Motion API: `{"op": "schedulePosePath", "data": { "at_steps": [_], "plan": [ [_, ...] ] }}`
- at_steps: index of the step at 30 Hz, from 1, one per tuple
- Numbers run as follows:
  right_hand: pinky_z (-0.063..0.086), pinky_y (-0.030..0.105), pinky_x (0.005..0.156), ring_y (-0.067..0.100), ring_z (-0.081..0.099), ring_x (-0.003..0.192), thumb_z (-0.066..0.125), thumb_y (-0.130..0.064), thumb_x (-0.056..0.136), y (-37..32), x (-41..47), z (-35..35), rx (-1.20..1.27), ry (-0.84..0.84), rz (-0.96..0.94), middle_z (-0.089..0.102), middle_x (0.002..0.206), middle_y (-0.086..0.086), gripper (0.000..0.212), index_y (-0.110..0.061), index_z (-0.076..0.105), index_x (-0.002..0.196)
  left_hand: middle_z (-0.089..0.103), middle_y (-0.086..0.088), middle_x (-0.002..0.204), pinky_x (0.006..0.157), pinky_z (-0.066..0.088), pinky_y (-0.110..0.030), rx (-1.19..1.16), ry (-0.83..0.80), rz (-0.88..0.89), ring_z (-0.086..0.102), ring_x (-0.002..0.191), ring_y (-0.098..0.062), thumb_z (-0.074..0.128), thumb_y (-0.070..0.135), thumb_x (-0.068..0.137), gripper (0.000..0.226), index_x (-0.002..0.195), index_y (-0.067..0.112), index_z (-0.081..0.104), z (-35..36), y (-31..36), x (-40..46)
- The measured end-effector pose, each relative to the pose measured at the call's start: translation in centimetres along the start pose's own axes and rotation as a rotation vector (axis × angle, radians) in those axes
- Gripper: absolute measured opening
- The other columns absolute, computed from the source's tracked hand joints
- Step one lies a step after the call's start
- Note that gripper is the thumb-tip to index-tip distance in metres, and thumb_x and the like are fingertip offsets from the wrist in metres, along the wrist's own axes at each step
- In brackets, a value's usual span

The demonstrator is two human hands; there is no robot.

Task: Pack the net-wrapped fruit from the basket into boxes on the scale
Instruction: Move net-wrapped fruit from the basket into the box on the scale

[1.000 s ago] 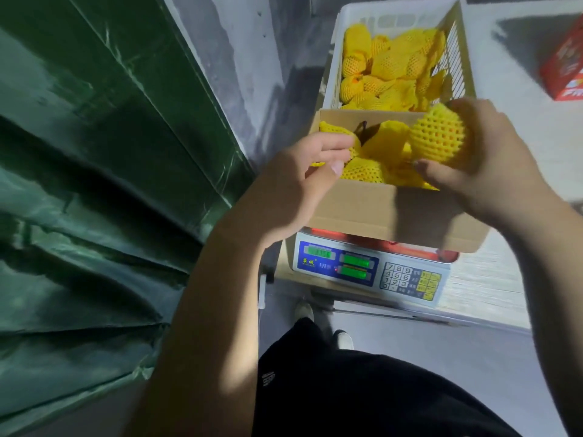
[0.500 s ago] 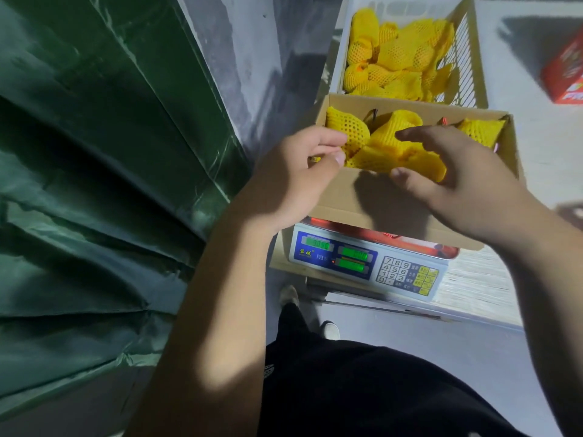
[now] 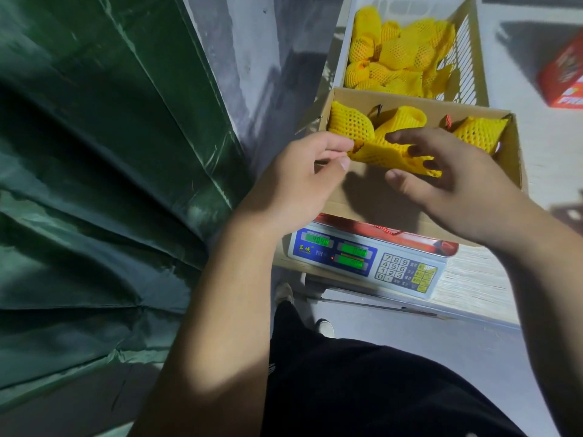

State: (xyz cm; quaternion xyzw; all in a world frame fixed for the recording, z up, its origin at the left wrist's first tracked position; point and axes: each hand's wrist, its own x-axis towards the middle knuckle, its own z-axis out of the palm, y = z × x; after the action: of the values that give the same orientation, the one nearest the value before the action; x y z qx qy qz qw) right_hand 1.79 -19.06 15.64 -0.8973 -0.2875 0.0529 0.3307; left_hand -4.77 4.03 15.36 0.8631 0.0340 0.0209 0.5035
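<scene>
- Nearest the camera, a digital scale [image 3: 366, 263] is seen carrying a cardboard box [image 3: 372, 200].
- Over the box, a net-wrapped fruit [image 3: 381, 149] is pinched by the left hand [image 3: 296, 181]; the right hand [image 3: 454, 181] is held spread, fingertips touching it.
- Beyond, more netted fruit [image 3: 397, 58] is piled in a white basket [image 3: 467, 67].

You see yellow mesh-patterned nets [image 3: 350, 123] in a brown box [image 3: 372, 197], a white basket [image 3: 467, 67], green displays [image 3: 317, 240] on the blue-panelled scale [image 3: 362, 263], and a green tarp [image 3: 94, 152].
</scene>
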Motion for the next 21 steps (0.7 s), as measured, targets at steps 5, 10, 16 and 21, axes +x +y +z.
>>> {"op": "schedulePosePath", "data": {
  "at_steps": [5, 10, 16, 21],
  "plan": [
    [0.052, 0.050, 0.103, 0.017, 0.058, 0.124, 0.063, -0.043, 0.098, 1.0, -0.1, -0.1, 0.022, 0.037, 0.026, 0.058, 0.144, -0.007, 0.049, -0.028, 0.055, 0.144, 0.071, 0.020, 0.121, 0.102, 0.048, -0.018, -0.035, -0.002, -0.008, 0.062, 0.113, 0.011, 0.060, 0.023, 0.106, 0.028, 0.132, 0.027, 0.069, 0.4, -0.3, 0.0],
    [0.052, 0.042, 0.099, 0.020, 0.061, 0.119, 0.063, -0.040, 0.096, 3.0, -0.6, 0.1, 0.023, 0.107, 0.108, 0.062, 0.138, -0.001, 0.046, -0.024, 0.059, 0.139, 0.075, 0.013, 0.116, 0.098, 0.050, -0.015, -0.302, 0.182, -0.106, 0.067, 0.110, 0.004, 0.060, 0.011, 0.104, 0.024, 0.121, 0.023, 0.072, 2.5, -0.7, 1.0],
    [0.041, 0.039, 0.103, 0.030, 0.056, 0.120, 0.060, -0.006, 0.095, 5.4, -0.9, 0.2, -0.085, 0.282, 0.105, 0.061, 0.131, 0.007, 0.036, -0.016, 0.064, 0.129, 0.073, 0.023, 0.104, 0.083, 0.049, -0.007, -0.273, 0.385, -0.091, 0.067, 0.100, 0.007, 0.058, 0.009, 0.103, 0.032, 0.104, 0.038, 0.072, 4.0, -1.9, 2.5],
    [0.036, 0.051, 0.112, 0.045, 0.046, 0.133, 0.049, -0.016, 0.084, 8.2, -1.1, -1.1, -0.141, 0.389, 0.374, 0.052, 0.145, 0.022, 0.060, -0.006, 0.053, 0.143, 0.071, 0.014, 0.111, 0.096, 0.055, -0.033, -0.098, 0.470, -0.029, 0.067, 0.106, -0.005, 0.058, 0.013, 0.100, 0.030, 0.102, 0.043, 0.066, 2.9, -2.9, 4.4]
  ]
}}
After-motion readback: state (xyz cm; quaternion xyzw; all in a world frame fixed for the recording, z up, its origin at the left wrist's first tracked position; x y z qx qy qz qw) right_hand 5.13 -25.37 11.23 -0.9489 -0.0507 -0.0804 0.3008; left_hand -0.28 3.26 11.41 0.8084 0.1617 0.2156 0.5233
